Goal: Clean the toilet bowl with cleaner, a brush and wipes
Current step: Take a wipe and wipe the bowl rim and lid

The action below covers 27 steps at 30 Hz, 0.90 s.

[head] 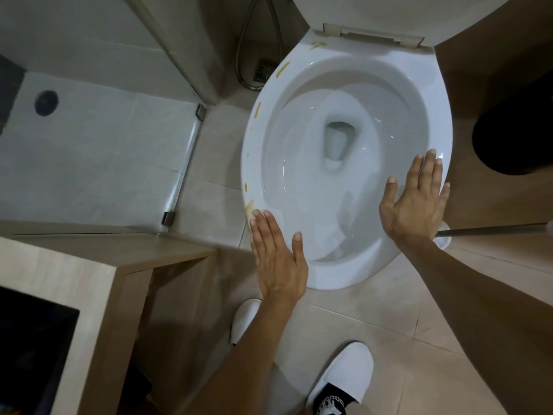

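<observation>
White toilet bowl (344, 163) with lid and seat raised at twelve o'clock; yellow-brown smears dot its rim from eleven round to seven o'clock.

We see dim, even indoor light — small glints on the wet toilet bowl (389, 139), soft shadows below, strong wide-angle bending at the edges, slightly soft detail.

The white ceramic toilet bowl (344, 163) stands on the beige tiled floor (374, 319), its lid (374, 13) raised behind it. To its left lies the glass-walled shower tray (98, 139); a metal floor drain (264, 70) sits behind-left. Both hands, left (276, 259) and right (416, 202), hover flat over the near rim. A wooden bench (89, 274) stands near-left.
</observation>
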### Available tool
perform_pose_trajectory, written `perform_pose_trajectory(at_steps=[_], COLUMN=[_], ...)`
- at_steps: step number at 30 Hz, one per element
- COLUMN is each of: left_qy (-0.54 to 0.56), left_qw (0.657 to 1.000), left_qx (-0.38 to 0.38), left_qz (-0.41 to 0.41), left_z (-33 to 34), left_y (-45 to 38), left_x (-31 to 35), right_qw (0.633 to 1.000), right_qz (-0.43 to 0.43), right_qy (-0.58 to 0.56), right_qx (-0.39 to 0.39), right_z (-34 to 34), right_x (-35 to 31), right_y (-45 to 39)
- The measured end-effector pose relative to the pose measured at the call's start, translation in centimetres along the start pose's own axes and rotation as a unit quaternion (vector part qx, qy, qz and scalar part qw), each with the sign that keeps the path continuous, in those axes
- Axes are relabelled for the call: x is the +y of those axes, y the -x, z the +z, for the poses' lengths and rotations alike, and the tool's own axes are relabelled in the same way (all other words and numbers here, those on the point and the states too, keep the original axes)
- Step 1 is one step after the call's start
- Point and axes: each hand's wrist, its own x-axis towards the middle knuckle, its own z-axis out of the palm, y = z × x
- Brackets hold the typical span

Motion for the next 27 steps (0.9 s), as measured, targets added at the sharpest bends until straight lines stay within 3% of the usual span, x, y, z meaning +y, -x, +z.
perform_pose_trajectory(at_steps=[7,15,27], left_qy=[0.019,-0.004,0.002], left_qw=[0.998,0.999,0.999], left_qx=[0.055,0.043,0.016], left_qz=[-0.030,0.003,0.034], left_z=[-1.6,-1.0,-3.2], left_y=[-6.7,-4.4,-11.6], left_x=[0.7,0.0,1.1], right_qw=[1.000,1.000,0.999], right_qz=[-0.001,-0.002,-0.004], right_qy=[-0.001,0.013,0.035], right_qx=[-0.002,-0.003,0.006], right_z=[0.0,0.1,0.4], right_x=[0.0,-0.1,0.0], right_y=[-0.1,0.0,-0.1])
